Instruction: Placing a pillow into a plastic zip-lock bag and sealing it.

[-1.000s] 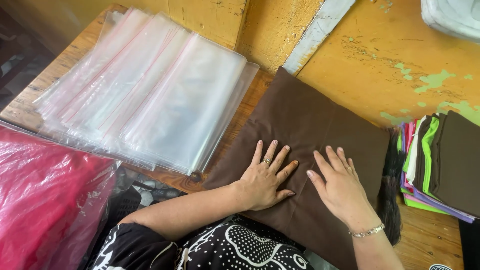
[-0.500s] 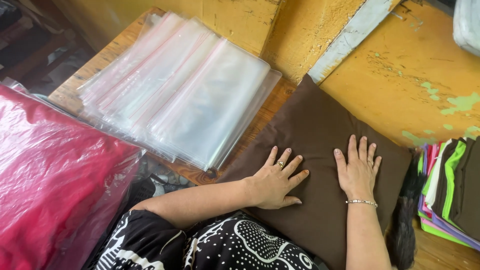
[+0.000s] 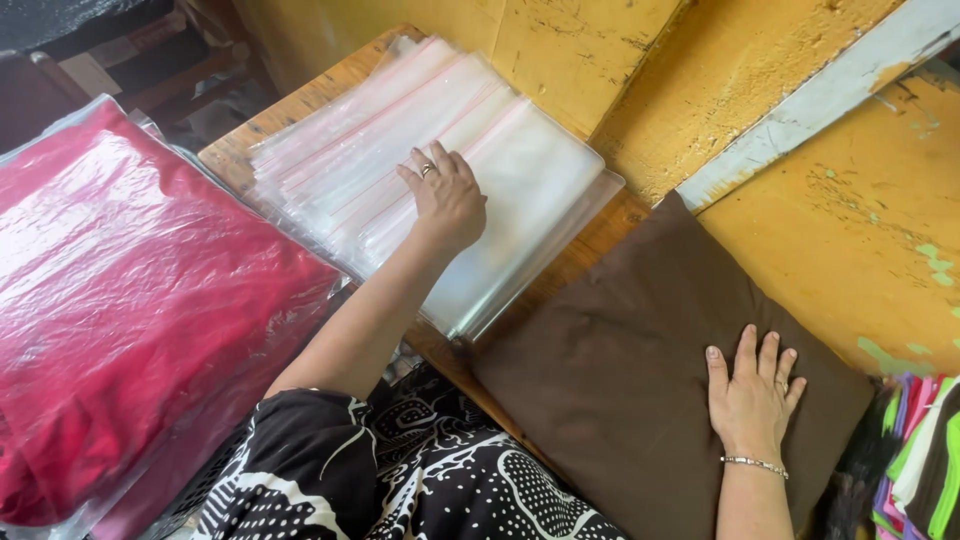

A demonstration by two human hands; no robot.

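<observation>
Nearest to the camera is the person's black and white patterned sleeve (image 3: 400, 470), from which the left arm goes out toward the far side. On the near right, the right hand (image 3: 752, 392) lies flat on a folded brown cloth (image 3: 620, 370), the fingers open and spread, gripping nothing; it seems to press the cloth down so that it stays neat and in place. A thin bracelet (image 3: 752, 462) is on this wrist. At the right edge, a pile of coloured cloths (image 3: 925, 450) stands just beside the brown one.

On the near left lies a red cloth packed in clear plastic (image 3: 130, 300), looking already finished and put aside.

Farther away, in the middle, the left hand (image 3: 445, 195) rests on top of a stack of clear plastic bags (image 3: 520, 190), which lies on the wooden desk (image 3: 300, 105) to the left of the brown cloth. The fingers are bent a little and touch the top bag; whether they already pinch it, one cannot tell. Behind everything stands a yellow wall (image 3: 760, 60) with worn paint.
</observation>
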